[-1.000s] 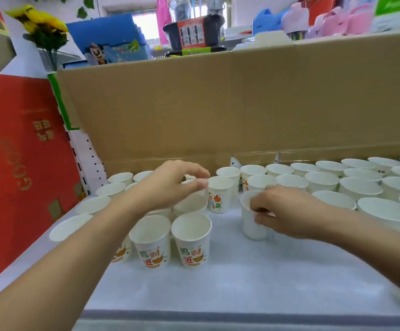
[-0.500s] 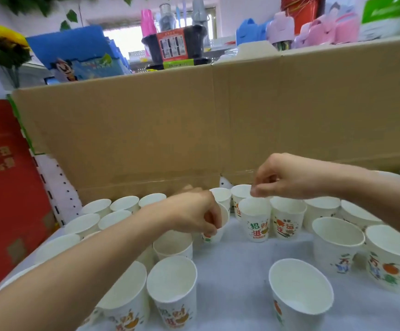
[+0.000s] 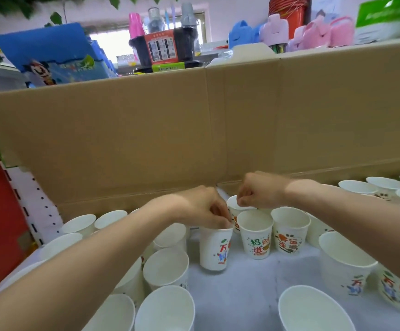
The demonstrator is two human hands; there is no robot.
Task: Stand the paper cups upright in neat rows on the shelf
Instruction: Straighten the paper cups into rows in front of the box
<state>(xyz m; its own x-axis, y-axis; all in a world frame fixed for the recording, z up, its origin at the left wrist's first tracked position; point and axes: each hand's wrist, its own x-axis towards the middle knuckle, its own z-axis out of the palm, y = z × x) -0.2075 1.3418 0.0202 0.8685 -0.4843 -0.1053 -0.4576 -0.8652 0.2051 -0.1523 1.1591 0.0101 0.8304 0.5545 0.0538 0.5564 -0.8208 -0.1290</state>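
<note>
Left hand [image 3: 203,209]: grip pinched tight on the rim of a printed paper cup [image 3: 214,250]. The cup is upright near the middle of the white-lined shelf [image 3: 244,297]; cannot tell if its base is down.

Right hand [image 3: 257,193]: fingers curled, grip narrow on the rim of the rear cup [image 3: 234,209], close to the cardboard wall [image 3: 194,130].

More paper cups [image 3: 255,235] stand upright on both sides in loose rows.
</note>
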